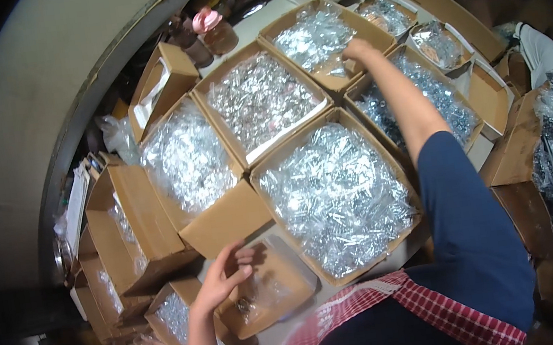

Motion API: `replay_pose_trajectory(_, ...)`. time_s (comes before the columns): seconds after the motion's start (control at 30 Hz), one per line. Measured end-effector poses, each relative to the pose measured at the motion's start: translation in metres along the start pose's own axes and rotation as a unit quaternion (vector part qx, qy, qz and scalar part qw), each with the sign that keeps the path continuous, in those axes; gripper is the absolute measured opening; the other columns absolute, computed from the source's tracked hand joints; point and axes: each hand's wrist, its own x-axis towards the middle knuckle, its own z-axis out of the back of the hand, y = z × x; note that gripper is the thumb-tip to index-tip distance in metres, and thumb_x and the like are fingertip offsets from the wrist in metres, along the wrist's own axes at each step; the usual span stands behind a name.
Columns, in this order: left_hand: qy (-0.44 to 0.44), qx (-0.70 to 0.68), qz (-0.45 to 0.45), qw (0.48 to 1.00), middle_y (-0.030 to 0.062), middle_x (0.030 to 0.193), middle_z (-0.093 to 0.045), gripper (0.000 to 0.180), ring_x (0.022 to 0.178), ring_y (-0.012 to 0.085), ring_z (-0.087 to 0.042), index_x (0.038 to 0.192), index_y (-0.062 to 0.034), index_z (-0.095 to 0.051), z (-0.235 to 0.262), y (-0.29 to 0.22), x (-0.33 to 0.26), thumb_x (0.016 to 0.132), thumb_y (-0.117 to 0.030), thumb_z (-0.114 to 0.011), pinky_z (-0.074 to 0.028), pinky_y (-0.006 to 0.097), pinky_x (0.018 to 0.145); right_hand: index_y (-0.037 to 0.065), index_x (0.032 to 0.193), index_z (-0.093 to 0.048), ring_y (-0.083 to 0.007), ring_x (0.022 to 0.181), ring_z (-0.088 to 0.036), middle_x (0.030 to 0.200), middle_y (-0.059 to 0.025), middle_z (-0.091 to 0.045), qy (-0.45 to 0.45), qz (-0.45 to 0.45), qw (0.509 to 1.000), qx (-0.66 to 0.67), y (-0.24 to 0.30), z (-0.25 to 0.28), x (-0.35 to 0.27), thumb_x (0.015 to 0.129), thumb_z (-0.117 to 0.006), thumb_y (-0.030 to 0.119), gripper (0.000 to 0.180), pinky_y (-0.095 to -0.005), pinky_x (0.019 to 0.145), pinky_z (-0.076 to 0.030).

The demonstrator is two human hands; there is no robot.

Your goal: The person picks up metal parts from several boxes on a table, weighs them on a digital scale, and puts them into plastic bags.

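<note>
In the head view, silvery packets (314, 31) lie heaped in the far box (343, 84), mostly toward its far side, with bare brown cardboard showing at the near end. They are small and shiny, in clear, crinkled film that throws back white glints; their contents are too small to tell. The far box is 1 of 5 large open boxes set close together on a white table (263, 15): the left box (177, 217), the middle box (237, 151), the near box (310, 260) and the right box (475, 141) are heaped too. The middle box's load looks greyer, the right box's darker and bluish. The walls are thin, matt, straight-edged cardboard; a flat flap (224, 220) juts from the left box's near end. A small box (258, 325), shallow, sits beside the near box with some clear film inside.

The right hand (359, 53) dips into the far box at its right side, fingers bent down and partly hidden, so I cannot tell whether it has hold of a packet; its forearm crosses above the right box. The left hand (227, 281) hovers at the small box's left edge, half open, thumb apart from the loosely curved fingers, apparently holding nothing
</note>
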Motion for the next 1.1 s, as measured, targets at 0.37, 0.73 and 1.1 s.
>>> replay_pose_trajectory(0.37,-0.227,-0.075,-0.028,0.971,0.0116,0.107,-0.064,0.043,0.095,0.0150,-0.061,0.123,0.0041,-0.050,0.017,0.011,-0.022,0.088,-0.017,-0.061,-0.045,0.022,0.080,0.005,0.091,-0.053,-0.0165,0.068,-0.057,0.072,-0.0040,-0.056,0.141,0.136,0.609,0.768,-0.052,0.078,-0.062,0.080,-0.054,0.007,0.012,-0.0283,0.061,-0.047)
replay_pose_trajectory(0.73,-0.207,-0.047,-0.010,0.977,0.0059,0.098,-0.065,0.023,0.090,0.0125,-0.060,0.106,0.0006,-0.061,-0.015,0.021,-0.012,0.088,-0.014,-0.059,-0.046,0.026,0.085,0.001,0.078,-0.067,-0.0149,0.058,-0.053,0.063,-0.0044,-0.059,0.111,0.178,0.976,-0.061,-0.043,0.088,-0.208,0.076,-0.069,0.027,0.026,-0.0343,0.054,-0.042)
replay_pose_trajectory(1.1,-0.135,-0.415,-0.052,0.898,0.0186,0.123,-0.055,0.048,0.111,0.0284,-0.057,0.123,0.0036,-0.048,-0.055,0.041,-0.015,0.100,-0.037,-0.041,-0.053,0.045,0.090,0.002,0.087,-0.065,-0.0124,0.054,-0.052,0.062,-0.0040,-0.058,0.275,0.376,0.761,0.451,0.187,0.012,-0.420,0.088,-0.062,0.021,0.019,-0.0284,0.050,-0.042)
